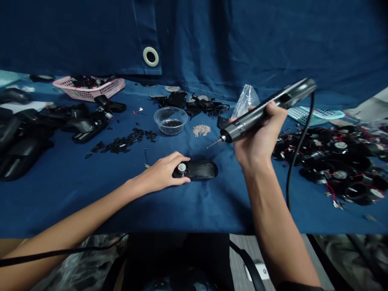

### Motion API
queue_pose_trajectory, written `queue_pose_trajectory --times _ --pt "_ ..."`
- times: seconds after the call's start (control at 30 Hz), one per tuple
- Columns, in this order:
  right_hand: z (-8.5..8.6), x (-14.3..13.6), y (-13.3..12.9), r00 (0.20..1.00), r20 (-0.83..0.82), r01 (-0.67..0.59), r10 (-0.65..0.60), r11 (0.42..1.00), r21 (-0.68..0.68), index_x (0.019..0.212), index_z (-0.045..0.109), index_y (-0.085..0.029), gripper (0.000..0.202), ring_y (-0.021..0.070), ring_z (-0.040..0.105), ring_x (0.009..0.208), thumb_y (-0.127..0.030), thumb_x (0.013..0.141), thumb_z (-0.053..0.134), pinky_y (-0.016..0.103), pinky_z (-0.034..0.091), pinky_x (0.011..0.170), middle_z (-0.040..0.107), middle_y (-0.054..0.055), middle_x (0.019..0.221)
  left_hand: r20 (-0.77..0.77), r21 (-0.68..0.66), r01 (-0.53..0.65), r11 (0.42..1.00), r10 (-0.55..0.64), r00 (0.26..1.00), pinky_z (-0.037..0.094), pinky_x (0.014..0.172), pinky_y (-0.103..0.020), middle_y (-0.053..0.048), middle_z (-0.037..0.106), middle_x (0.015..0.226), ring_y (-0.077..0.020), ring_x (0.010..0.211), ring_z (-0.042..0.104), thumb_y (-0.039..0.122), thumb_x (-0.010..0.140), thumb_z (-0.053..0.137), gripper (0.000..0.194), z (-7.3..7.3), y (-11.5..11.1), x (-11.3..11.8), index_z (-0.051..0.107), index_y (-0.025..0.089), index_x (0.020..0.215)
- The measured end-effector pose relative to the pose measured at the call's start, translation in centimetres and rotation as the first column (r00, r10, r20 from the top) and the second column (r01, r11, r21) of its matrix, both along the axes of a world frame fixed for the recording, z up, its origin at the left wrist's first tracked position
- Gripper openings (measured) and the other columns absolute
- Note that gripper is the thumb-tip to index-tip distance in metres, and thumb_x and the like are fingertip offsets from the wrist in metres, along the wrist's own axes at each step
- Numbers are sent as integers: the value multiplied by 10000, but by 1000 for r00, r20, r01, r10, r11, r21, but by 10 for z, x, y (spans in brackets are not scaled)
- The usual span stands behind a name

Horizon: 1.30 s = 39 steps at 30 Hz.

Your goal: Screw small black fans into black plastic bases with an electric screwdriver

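My left hand grips one end of a black plastic housing lying on the blue cloth, thumb and fingers on its two sides. A small round silver motor shows between those fingers. Held up to the right, my right hand is wrapped around a black corded electric screwdriver. Its thin bit points down and left, above the cloth and apart from the housing. Behind the housing stand a clear plastic bowl of small dark screws and a little heap of silver screws.
Small black parts lie scattered at left, beside larger black housings and a pink basket. Black parts with red wires pile up at right. A clear plastic bag lies behind the screwdriver, whose cable hangs down at right.
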State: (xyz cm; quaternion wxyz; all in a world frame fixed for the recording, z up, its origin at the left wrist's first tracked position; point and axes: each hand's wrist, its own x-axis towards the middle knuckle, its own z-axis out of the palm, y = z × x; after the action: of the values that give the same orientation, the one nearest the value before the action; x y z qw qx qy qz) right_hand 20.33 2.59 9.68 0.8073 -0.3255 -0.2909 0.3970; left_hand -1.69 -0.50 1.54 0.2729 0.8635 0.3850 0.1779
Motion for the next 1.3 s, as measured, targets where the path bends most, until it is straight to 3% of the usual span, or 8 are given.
queue_pose_trajectory --times 0.1,0.23,0.33,0.43,0.67,0.87,1.03,1.3 --pt "15 -1 6 999 32 -23 20 997 78 720 508 -215 228 105 624 639 -419 818 472 270 564 670 520 -42 680 -28 -5 6 1000 -6 1000 477 923 -372 -64 558 1225 -247 1065 587 525 840 640 579 -3 3 3 511 240 1327" --pt "22 -12 9 994 108 -7 0 998 59 721 474 -226 206 68 617 596 -358 843 374 194 474 519 624 -24 792 -14 10 14 1000 -14 1000 483 900 -372 -65 558 1205 -247 1063 590 517 843 643 576 -8 5 2 496 249 1331" --pt "14 -23 6 983 177 38 -47 998 58 870 503 -251 93 48 551 482 -311 834 442 190 421 440 633 -50 814 -19 31 26 999 -25 1000 465 928 -401 -72 556 1227 -262 1083 571 526 837 651 582 -9 6 0 497 253 1327" --pt "1 -32 3 964 261 53 -54 999 10 978 504 -285 161 56 534 453 -369 842 518 192 425 460 573 -79 695 -12 29 34 999 -33 999 454 943 -410 -71 560 1230 -264 1088 565 519 830 664 580 -10 8 0 503 248 1317" --pt "-22 -54 -3 954 299 -39 36 999 4 951 508 -304 160 66 516 432 -410 847 569 218 420 442 515 -89 663 -2 39 30 999 -30 1000 451 955 -404 -62 559 1246 -267 1101 563 536 822 668 600 -15 10 -1 495 252 1321" --pt "-26 -64 -8 973 217 -45 82 984 -169 976 533 -335 313 70 597 512 -484 747 686 191 424 487 573 -84 641 -20 53 26 998 -25 999 450 956 -413 -64 563 1238 -272 1093 566 561 817 662 610 -16 11 0 499 238 1308" --pt "-26 -63 -12 957 191 -162 218 948 -273 1034 513 -352 354 100 639 578 -501 752 667 179 435 458 589 -58 663 -15 50 34 998 -33 999 456 943 -418 -66 561 1243 -275 1081 576 561 824 654 593 -15 11 -1 495 234 1293" --pt "-32 -68 -10 970 170 -131 174 963 -236 1021 529 -346 339 98 668 592 -442 744 698 166 451 479 584 -86 612 22 72 41 997 -42 999 459 933 -423 -69 575 1211 -272 1063 588 544 814 674 583 -18 12 -1 509 239 1282"
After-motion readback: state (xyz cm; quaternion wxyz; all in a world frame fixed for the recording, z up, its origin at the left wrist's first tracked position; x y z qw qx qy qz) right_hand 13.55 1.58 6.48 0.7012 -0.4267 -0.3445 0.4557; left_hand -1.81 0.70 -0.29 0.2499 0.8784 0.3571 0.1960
